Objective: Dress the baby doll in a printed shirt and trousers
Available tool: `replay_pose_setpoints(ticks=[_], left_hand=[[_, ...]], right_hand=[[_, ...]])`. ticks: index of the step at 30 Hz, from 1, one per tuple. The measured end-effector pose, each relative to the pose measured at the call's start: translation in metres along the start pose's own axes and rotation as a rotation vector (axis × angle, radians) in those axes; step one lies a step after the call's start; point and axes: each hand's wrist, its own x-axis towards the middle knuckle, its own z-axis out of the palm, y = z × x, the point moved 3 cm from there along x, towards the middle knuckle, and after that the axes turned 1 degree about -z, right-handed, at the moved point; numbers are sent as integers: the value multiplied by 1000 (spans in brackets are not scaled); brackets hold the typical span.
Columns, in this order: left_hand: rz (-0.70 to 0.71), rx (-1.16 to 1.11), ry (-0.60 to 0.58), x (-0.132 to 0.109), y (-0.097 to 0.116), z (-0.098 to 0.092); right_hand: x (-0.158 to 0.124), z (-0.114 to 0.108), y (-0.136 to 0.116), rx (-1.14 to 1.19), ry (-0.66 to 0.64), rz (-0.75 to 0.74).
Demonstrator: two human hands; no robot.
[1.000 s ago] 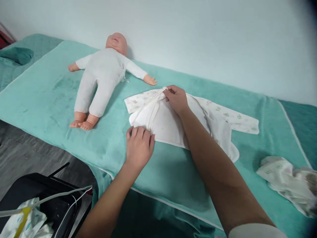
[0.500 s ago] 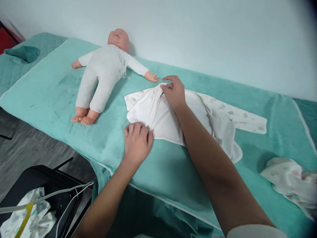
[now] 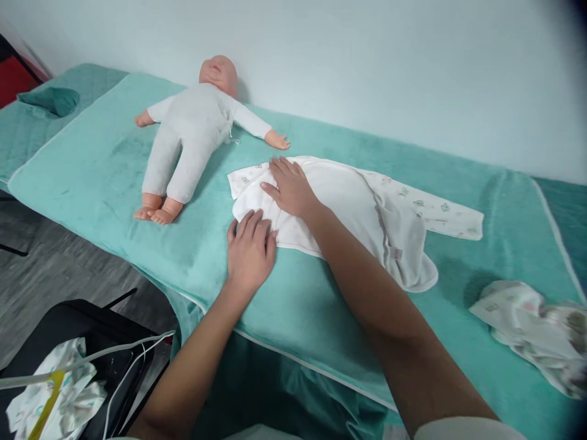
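Observation:
A white baby shirt (image 3: 343, 189) with small printed motifs on its sleeves lies spread on the green bed cover (image 3: 293, 299). My right hand (image 3: 291, 189) rests flat on the shirt's upper left part, fingers outstretched. At the near left edge of the cloth, my left hand (image 3: 250, 247) lies palm down with its fingers slightly bent and apart, touching the fabric. Neither hand grips anything. Left of the shirt, a baby doll (image 3: 192, 131) in a white suit lies on its back, arms spread, one hand close to the shirt's far edge.
A crumpled printed cloth (image 3: 532, 330) lies at the bed's right. On the lower left, a black chair (image 3: 123, 360) holds another printed cloth (image 3: 59, 391), with a pale cable (image 3: 105, 352) crossing in front. The wall (image 3: 367, 67) borders the bed's far side.
My right hand has let go of the pinched fabric and moved left, flattening onto the shirt. The raised fold there now lies smoother. My left hand has shifted slightly up the cloth's edge.

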Motion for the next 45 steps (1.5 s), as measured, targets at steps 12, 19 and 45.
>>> replay_pose_setpoints(ticks=[12,19,45], left_hand=[[2,-40,-2,1,-2,3],[-24,-153,166,-2,-12,3],[-5,-283,366,-9,-11,-9]], right_hand=[[-3,-11,27,110,92,77],[-28,-11,-10,-43,10,187],[-51,-24,11,304,112,351]])
